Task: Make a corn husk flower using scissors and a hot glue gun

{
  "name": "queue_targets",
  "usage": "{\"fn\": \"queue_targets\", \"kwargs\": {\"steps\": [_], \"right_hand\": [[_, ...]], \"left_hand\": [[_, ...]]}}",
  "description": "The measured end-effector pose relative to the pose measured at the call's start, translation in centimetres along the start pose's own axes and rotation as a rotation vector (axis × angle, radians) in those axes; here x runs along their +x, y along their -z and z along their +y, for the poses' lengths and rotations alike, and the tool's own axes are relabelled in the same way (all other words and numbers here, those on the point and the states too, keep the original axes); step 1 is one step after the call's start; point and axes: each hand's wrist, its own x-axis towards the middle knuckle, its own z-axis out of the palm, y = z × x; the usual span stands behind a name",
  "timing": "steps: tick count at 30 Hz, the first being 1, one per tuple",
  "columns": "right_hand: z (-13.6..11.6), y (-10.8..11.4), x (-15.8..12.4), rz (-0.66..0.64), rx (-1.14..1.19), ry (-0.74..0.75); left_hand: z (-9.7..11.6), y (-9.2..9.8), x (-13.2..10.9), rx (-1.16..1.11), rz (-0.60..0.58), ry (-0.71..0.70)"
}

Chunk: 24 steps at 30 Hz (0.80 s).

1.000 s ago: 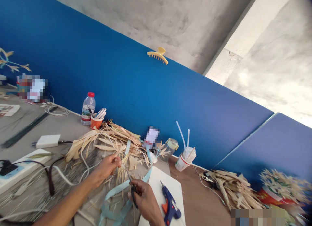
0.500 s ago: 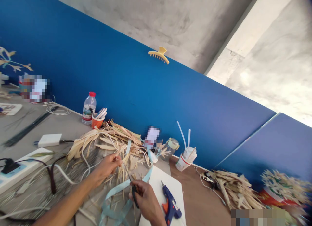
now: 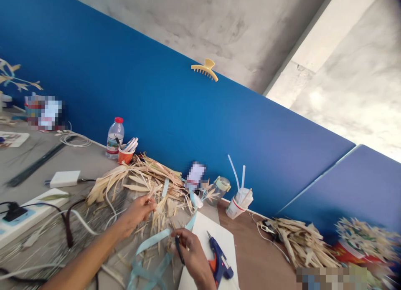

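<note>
My left hand (image 3: pixel 138 213) is closed in a pinch above the table, on what looks like a pale piece of dried husk (image 3: pixel 153 191); its outline blends with the husks behind. To the right, my right hand (image 3: pixel 194 256) is wrapped around the black handles of a pair of scissors (image 3: pixel 179 250). The blades are smeared and hard to make out, apart from the left hand. Light blue ribbon (image 3: pixel 153 240) lies in loops below and between the hands. Beyond them is a heap of dried husks (image 3: pixel 140 169) with small trimmed bits in front.
A blue glue gun (image 3: pixel 221 256) rests on a white sheet (image 3: pixel 230 233) by my right hand. Wires, cables and a power strip (image 3: pixel 31 217) lie left. A bottle (image 3: pixel 115 137), a pen cup (image 3: pixel 125 156), a jar (image 3: pixel 221 190) and a straw cup (image 3: pixel 235 207) line the blue partition (image 3: pixel 156 102).
The scissors in my right hand have swung away from the left fingers, and their blade no longer points up at them. My left hand has barely moved.
</note>
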Motion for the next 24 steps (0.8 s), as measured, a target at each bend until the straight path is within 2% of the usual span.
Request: {"fn": "queue_targets", "kwargs": {"steps": [7, 15, 19, 24], "right_hand": [[-0.1, 0.2, -0.2, -0.020, -0.148, -0.037], [0.7, 0.5, -0.2, -0.062, -0.181, -0.035], [1.8, 0.8, 0.0, -0.083, -0.184, -0.038], [2.5, 1.2, -0.1, -0.142, -0.127, -0.111]], "left_hand": [[0.4, -0.1, -0.1, -0.007, -0.023, 0.060], [1.4, -0.3, -0.7, 0.068, -0.060, 0.068], [1.7, 0.0, -0.9, 0.154, -0.117, 0.050], [1.9, 0.4, -1.0, 0.307, -0.207, 0.054]]}}
